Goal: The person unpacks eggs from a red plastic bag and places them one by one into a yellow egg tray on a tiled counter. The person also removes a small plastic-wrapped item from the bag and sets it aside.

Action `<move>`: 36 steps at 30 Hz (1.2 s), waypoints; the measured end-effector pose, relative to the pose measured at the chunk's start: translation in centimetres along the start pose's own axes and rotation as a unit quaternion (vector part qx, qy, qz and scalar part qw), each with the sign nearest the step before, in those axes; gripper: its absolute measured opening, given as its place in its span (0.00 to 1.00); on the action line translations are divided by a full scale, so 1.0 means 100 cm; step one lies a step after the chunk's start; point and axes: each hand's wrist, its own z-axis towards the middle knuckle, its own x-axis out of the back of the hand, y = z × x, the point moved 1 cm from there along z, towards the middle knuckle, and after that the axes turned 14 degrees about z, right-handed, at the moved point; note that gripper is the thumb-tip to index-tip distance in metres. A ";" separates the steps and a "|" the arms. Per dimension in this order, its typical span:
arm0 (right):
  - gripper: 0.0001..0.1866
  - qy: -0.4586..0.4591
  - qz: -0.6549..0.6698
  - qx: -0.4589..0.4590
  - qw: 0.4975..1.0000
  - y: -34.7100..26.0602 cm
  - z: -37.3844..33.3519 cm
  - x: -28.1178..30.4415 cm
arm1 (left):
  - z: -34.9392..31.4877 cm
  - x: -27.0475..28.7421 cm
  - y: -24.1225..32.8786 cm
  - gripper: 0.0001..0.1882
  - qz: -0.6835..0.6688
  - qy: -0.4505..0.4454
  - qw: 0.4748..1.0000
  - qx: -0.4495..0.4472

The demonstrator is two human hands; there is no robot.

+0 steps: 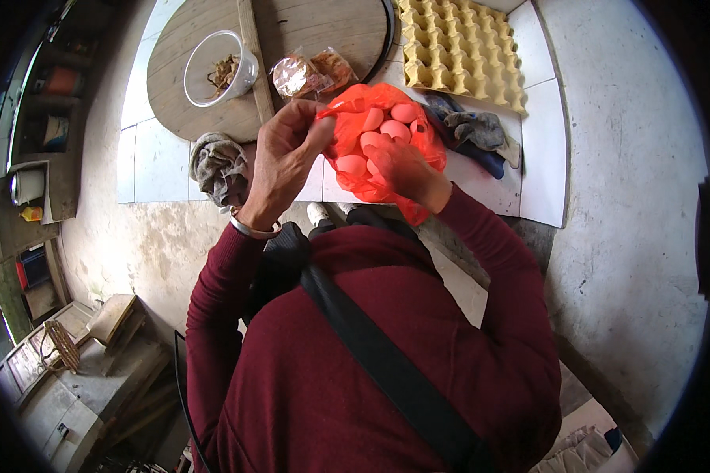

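Observation:
A red plastic bag (347, 110) lies open near the white tiled counter's front edge, with several eggs (394, 129) inside, tinted reddish by the bag. My left hand (288, 150) pinches the bag's left rim between thumb and fingers and holds it up. My right hand (409, 172) reaches into the bag from the right, its fingers bent down among the eggs. The fingertips are blurred and partly hidden there, so whether they grip an egg does not show. A yellow egg tray (461, 51) with bare cups sits behind the bag to the right.
A round wooden board (181, 63) carries a clear plastic tub (248, 75) with brown bits in it and some clear food packets (312, 72). A grey rag (218, 167) lies left of the bag. Dark gloves or cloths (481, 132) lie right of it on the counter (544, 150).

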 end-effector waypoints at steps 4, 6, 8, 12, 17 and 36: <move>0.12 0.003 0.186 -0.060 0.981 0.006 -0.004 0.002 | 0.001 0.000 -0.001 0.08 -0.005 -0.008 1.000 -0.002; 0.13 -0.002 0.206 -0.088 0.975 -0.006 0.002 0.028 | 0.001 0.000 -0.002 0.08 -0.006 -0.010 1.000 -0.003; 0.16 -0.011 0.189 -0.117 0.975 -0.023 0.009 0.062 | 0.000 0.000 -0.002 0.10 -0.004 -0.007 1.000 -0.007; 0.15 0.022 0.488 -0.242 0.838 0.013 -0.003 0.060 | 0.000 0.000 -0.002 0.11 0.008 -0.010 1.000 -0.008; 0.10 0.059 0.729 -0.352 0.584 0.003 0.003 0.085 | 0.002 -0.003 -0.002 0.11 0.010 -0.019 1.000 -0.003; 0.07 -0.059 -0.048 -0.073 0.994 0.011 0.018 0.023 | 0.004 -0.005 -0.001 0.10 -0.014 -0.007 1.000 -0.009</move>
